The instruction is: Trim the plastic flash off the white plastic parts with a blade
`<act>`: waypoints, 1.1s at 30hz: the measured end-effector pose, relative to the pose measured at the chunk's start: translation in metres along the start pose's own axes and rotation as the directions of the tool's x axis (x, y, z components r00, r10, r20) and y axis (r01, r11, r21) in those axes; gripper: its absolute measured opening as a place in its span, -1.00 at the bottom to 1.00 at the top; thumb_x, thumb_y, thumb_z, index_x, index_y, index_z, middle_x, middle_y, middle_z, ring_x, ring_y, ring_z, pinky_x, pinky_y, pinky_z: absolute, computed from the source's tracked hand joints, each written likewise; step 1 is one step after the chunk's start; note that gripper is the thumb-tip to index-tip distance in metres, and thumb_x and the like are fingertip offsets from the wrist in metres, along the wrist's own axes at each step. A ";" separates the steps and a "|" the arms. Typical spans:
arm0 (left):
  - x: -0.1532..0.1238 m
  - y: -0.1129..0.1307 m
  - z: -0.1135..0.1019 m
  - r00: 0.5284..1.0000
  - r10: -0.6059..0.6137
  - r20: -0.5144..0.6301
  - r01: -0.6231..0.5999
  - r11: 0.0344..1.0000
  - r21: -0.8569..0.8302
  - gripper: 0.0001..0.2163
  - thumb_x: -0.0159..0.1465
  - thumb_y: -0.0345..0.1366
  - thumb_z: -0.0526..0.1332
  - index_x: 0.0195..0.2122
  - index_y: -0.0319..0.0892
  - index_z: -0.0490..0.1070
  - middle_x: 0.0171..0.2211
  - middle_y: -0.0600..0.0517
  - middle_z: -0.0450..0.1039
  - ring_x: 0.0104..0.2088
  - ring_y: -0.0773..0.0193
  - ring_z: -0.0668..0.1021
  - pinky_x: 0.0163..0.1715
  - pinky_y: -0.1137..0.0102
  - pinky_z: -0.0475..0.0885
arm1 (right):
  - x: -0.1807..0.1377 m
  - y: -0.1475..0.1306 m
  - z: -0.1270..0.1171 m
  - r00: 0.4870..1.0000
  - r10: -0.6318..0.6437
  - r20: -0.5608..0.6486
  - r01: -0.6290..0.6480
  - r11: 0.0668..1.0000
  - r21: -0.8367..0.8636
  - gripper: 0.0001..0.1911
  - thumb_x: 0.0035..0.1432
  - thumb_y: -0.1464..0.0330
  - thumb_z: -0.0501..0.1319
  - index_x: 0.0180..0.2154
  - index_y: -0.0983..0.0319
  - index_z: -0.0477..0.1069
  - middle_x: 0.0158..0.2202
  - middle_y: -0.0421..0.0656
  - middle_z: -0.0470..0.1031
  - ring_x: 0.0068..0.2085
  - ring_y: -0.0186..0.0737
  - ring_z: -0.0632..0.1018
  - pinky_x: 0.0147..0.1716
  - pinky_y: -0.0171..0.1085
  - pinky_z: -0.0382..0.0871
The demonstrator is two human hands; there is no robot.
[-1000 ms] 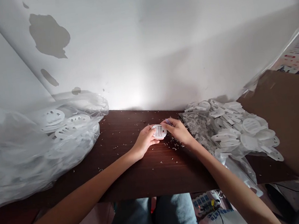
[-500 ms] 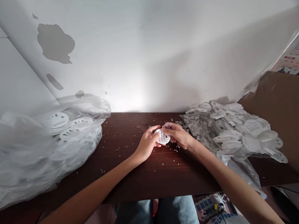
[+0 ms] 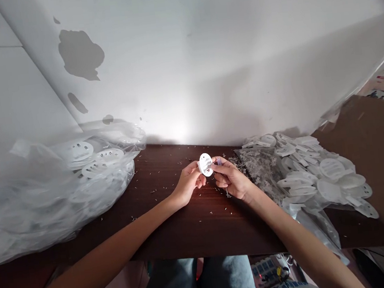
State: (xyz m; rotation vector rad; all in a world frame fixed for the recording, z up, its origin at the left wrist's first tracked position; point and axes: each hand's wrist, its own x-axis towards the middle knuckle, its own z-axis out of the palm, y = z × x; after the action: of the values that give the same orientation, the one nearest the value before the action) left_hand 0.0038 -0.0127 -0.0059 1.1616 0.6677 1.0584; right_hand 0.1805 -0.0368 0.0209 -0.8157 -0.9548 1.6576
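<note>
A small round white plastic part [image 3: 205, 164] is held up over the dark wooden table [image 3: 187, 223], near its back edge. My left hand [image 3: 188, 182] pinches the part from the left. My right hand [image 3: 229, 178] is closed around a thin tool [image 3: 225, 191] with a metal tip poking out below the palm, and its fingertips touch the part's right side. Small white shavings [image 3: 218, 192] lie scattered on the table around both hands.
A large clear plastic bag of round white parts [image 3: 61, 186] fills the table's left side. A pile of white plastic parts on clear plastic [image 3: 313, 172] lies at the right, beside a brown cardboard sheet [image 3: 377, 155]. A white wall stands close behind.
Both hands have lifted the white part off the table and tilted it up on edge. The camera view has shifted slightly to the left.
</note>
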 end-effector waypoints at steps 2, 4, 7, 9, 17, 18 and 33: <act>-0.001 0.001 0.001 1.000 -0.003 0.016 0.004 1.000 -0.018 -0.71 0.30 -0.04 0.37 -0.27 -0.16 0.43 -0.59 0.16 0.28 -0.61 0.46 0.29 -0.58 0.49 0.10 | -0.001 0.001 0.002 1.000 -0.005 0.011 0.005 1.000 -0.005 -0.62 0.08 0.30 0.51 -0.18 0.13 0.36 -0.51 -0.42 0.24 -0.61 -0.52 0.01 -0.67 -0.44 -0.12; -0.002 0.002 0.003 1.000 -0.021 0.017 0.022 0.998 -0.054 -0.71 0.27 -0.06 0.40 -0.28 -0.15 0.40 -0.58 0.18 0.25 -0.62 0.48 0.26 -0.59 0.50 0.06 | -0.002 0.002 0.004 1.000 -0.012 0.016 0.012 1.000 -0.002 -0.61 0.08 0.30 0.51 -0.18 0.13 0.35 -0.51 -0.43 0.25 -0.60 -0.52 -0.01 -0.67 -0.45 -0.12; -0.003 0.001 0.004 0.999 -0.036 0.021 0.038 0.994 -0.101 -0.69 0.25 -0.07 0.42 -0.30 -0.13 0.36 -0.54 0.18 0.26 -0.62 0.51 0.23 -0.61 0.50 0.03 | -0.003 0.002 0.005 1.000 -0.006 0.025 0.005 1.000 0.023 -0.61 0.08 0.31 0.51 -0.17 0.13 0.36 -0.50 -0.43 0.26 -0.60 -0.52 -0.01 -0.67 -0.45 -0.10; -0.003 0.000 0.004 0.999 -0.037 0.030 0.040 0.993 -0.109 -0.70 0.26 -0.07 0.42 -0.28 -0.13 0.36 -0.53 0.18 0.27 -0.62 0.52 0.22 -0.61 0.50 0.03 | -0.003 0.002 0.005 0.999 0.013 0.037 -0.015 0.999 0.040 -0.61 0.07 0.33 0.51 -0.16 0.13 0.37 -0.50 -0.42 0.28 -0.61 -0.53 0.01 -0.67 -0.46 -0.09; -0.004 0.006 0.008 0.995 0.099 -0.012 -0.099 0.995 0.010 -0.72 0.30 -0.06 0.37 -0.25 -0.13 0.39 -0.50 0.17 0.34 -0.62 0.50 0.20 -0.61 0.48 0.03 | 0.000 0.008 0.002 0.995 0.068 0.068 -0.074 0.994 0.086 -0.65 0.08 0.33 0.51 -0.16 0.15 0.41 -0.46 -0.40 0.36 -0.62 -0.55 0.01 -0.70 -0.47 -0.08; -0.005 0.007 0.008 0.992 0.123 -0.015 -0.123 0.992 0.024 -0.73 0.31 -0.06 0.36 -0.26 -0.13 0.38 -0.50 0.16 0.34 -0.62 0.50 0.20 -0.61 0.48 0.04 | 0.000 0.008 0.003 0.995 0.073 0.068 -0.079 0.992 0.095 -0.64 0.09 0.33 0.51 -0.16 0.15 0.41 -0.45 -0.39 0.37 -0.62 -0.55 0.01 -0.70 -0.47 -0.08; -0.013 -0.002 0.018 0.986 0.165 -0.030 -0.164 0.986 0.032 -0.71 0.37 0.01 0.31 -0.16 -0.09 0.38 -0.39 0.13 0.37 -0.58 0.48 0.30 -0.61 0.49 0.19 | -0.004 -0.001 0.018 0.996 0.036 0.084 -0.050 0.984 0.172 -0.67 0.11 0.32 0.51 -0.19 0.14 0.40 -0.48 -0.41 0.33 -0.63 -0.57 -0.08 -0.73 -0.50 -0.09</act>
State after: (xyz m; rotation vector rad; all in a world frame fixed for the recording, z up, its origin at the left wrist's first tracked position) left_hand 0.0153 -0.0322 -0.0036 1.2437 0.6225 1.2128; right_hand 0.1662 -0.0446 0.0300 -0.6597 -0.8390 1.7949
